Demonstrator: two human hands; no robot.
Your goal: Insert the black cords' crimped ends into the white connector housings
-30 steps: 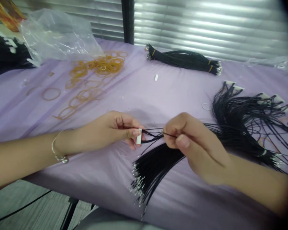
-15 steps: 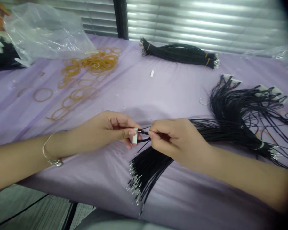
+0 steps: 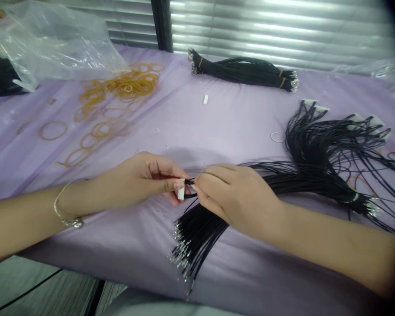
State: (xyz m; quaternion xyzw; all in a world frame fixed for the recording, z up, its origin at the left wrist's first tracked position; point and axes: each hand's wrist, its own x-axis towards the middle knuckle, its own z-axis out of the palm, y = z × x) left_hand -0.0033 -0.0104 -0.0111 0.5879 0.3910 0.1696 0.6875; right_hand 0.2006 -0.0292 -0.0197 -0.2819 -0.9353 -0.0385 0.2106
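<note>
My left hand pinches a small white tag between thumb and fingers, with black cords running through or beside it toward the right. Close against it, my right hand is closed on the black cord; its fingertips are partly hidden. Under my right hand lies a bundle of black cords with silver metal ends fanned out toward the table's front edge. The same dark strands continue right to a tied end with more metal tips.
Loose tan rubber bands lie at the back left beside a clear plastic bag. A banded cord bundle rests near the blinds. At right is a heap of tagged black cords. A white tag lies mid-table on the purple cloth.
My right hand has moved slightly left, nearer the tag, and its fingers have turned further over the cord. My left hand keeps its pinch. The whole view has shifted a little.
</note>
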